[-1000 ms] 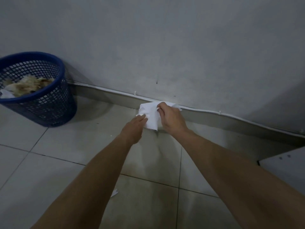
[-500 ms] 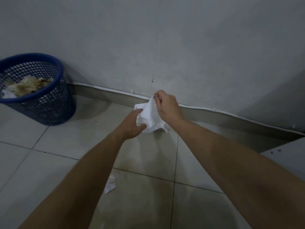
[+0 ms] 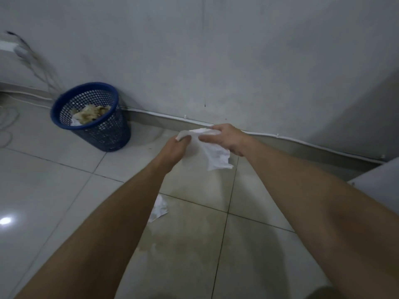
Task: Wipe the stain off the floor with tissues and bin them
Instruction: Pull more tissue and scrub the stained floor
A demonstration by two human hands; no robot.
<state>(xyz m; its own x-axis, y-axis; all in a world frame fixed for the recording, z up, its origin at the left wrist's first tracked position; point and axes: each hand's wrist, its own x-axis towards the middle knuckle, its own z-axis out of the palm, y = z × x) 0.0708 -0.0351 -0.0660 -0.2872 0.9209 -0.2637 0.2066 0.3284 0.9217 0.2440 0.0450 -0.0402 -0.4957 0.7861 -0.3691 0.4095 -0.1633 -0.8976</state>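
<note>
On the floor [image 3: 54, 190] nearest the camera, a dull wet stain [image 3: 194, 244] spreads over the tiles, with a crumpled scrap [image 3: 159, 209] lying at its far edge beside the left forearm. Beyond it both hands hold one tissue [image 3: 205, 152] in the air: the left hand [image 3: 172, 151] pinches its near corner, the right hand [image 3: 228, 139] closes on the top edge. A second ago the sheet was folded small; now it hangs opened out, likely readied for wiping. Farther left, the bin [image 3: 90, 117] stands by the wall [image 3: 237, 61], already holding soiled tissues.
</note>
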